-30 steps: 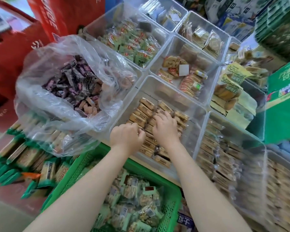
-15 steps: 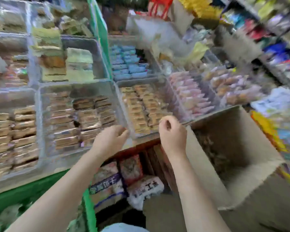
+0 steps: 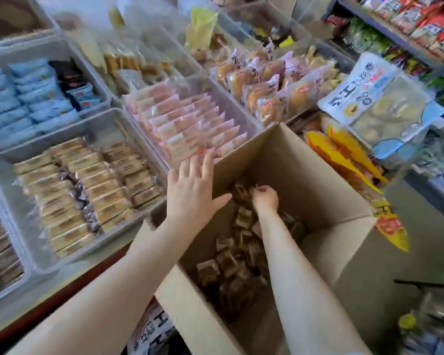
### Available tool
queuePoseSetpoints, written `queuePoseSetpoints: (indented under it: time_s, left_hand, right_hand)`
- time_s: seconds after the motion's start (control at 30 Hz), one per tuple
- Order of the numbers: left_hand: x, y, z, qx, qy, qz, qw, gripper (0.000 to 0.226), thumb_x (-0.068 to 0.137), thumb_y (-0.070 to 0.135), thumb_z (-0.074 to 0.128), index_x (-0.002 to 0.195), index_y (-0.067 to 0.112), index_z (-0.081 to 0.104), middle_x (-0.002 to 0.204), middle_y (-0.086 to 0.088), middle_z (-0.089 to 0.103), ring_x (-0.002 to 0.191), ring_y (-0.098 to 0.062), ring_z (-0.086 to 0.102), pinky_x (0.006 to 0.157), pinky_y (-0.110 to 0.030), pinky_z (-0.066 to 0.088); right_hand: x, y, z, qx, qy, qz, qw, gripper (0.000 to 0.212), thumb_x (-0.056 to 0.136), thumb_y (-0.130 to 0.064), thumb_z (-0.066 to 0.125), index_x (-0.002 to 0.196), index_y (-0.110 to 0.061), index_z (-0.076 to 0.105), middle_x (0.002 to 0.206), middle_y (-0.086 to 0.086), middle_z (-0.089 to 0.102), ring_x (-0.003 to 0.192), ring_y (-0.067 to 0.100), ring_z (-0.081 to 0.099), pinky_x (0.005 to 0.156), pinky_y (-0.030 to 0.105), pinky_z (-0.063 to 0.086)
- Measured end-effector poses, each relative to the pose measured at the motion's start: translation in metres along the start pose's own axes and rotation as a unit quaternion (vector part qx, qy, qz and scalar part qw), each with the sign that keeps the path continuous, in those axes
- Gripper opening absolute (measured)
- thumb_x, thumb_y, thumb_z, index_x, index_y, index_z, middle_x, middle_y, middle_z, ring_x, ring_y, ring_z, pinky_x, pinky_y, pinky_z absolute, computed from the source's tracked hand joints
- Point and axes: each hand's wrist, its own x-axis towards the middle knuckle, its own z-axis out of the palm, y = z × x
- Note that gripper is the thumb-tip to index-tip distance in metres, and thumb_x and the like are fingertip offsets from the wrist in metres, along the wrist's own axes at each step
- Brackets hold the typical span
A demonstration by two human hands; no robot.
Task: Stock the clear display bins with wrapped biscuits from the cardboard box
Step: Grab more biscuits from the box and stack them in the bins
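Note:
An open cardboard box (image 3: 295, 162) stands in front of me, holding several dark-wrapped biscuits (image 3: 226, 262). My right hand (image 3: 265, 199) is deep inside it, its fingers curled round some of those wrapped biscuits. Over the box's left edge my left hand (image 3: 195, 192) hovers flat, fingers spread and holding nothing. Left of the box, a clear display bin (image 3: 3, 162) holds rows of tan wrapped biscuits (image 3: 75, 190). Behind it, another clear bin is packed with pink-wrapped packs (image 3: 185, 124).
More bins hold blue packs (image 3: 23, 98) and wrapped buns (image 3: 267, 80). A large white and blue bag (image 3: 385, 106) and yellow bags (image 3: 344, 155) lie right of the box. Shelves of snack packets (image 3: 420, 21) rise at far right. The counter's front edge runs below the bins.
My view swung right from the tan-biscuit bins to the cardboard box. My right hand went down into the box and closed on biscuits; my left hand moved over the box edge, fingers spread.

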Motion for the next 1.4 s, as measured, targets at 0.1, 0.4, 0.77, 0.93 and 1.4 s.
queuePoseSetpoints:
  time_s: [0.1,0.4,0.77,0.93,1.4]
  left_hand:
    - [0.008,0.004,0.024,0.132,-0.019,-0.019,0.991,0.106,0.084,0.079,0.048,0.158,0.013,0.011,0.141,-0.011,0.048,0.128,-0.031,0.047,0.100,-0.046,0.041]
    - [0.014,-0.001,0.040,0.175,0.052,-0.011,0.983,0.101,0.076,0.077,0.061,0.144,0.007,0.040,0.119,-0.014,0.061,0.102,-0.031,0.060,0.081,-0.045,0.050]
    - [0.012,0.006,0.010,-0.025,-0.043,-0.063,0.997,0.073,0.094,0.071,0.036,0.149,0.022,0.038,0.143,-0.003,0.053,0.130,-0.024,0.049,0.104,-0.041,0.041]
    - [-0.009,-0.012,-0.047,-0.452,-0.062,-0.173,0.873,0.030,0.103,0.045,0.046,0.123,0.028,0.061,0.124,0.008,0.058,0.117,-0.010,0.052,0.096,-0.032,0.041]
    - [-0.242,-0.304,-0.141,-0.730,0.142,-0.303,0.596,0.056,0.071,0.032,0.088,0.119,0.020,0.062,0.102,-0.011,0.073,0.081,-0.025,0.072,0.065,-0.037,0.060]
  right_hand:
    - [0.038,0.011,0.016,-0.023,-0.047,-0.011,0.999,0.033,0.099,-0.021,0.061,0.128,-0.006,0.060,0.133,0.013,0.061,0.125,0.029,0.054,0.088,0.021,0.037]
    - [0.105,0.045,0.079,-0.057,-0.178,-0.016,0.982,0.086,0.095,-0.035,0.065,0.162,-0.021,0.013,0.167,0.009,0.020,0.151,0.029,0.024,0.123,0.037,0.023]
    - [-0.003,-0.013,0.030,0.216,-0.069,0.012,0.974,0.027,0.096,-0.026,0.046,0.105,-0.016,0.070,0.103,0.010,0.070,0.103,0.033,0.065,0.095,0.046,0.053]
    - [-0.129,-0.070,-0.030,0.275,-0.208,-0.121,0.931,0.024,0.102,-0.028,0.046,0.098,-0.019,0.068,0.091,0.002,0.067,0.103,0.029,0.067,0.093,0.049,0.054]
    - [-0.407,-0.090,0.179,0.037,-0.473,-0.330,0.816,0.033,0.093,-0.025,0.065,0.125,-0.034,0.061,0.124,-0.007,0.067,0.119,0.011,0.062,0.101,0.033,0.051]
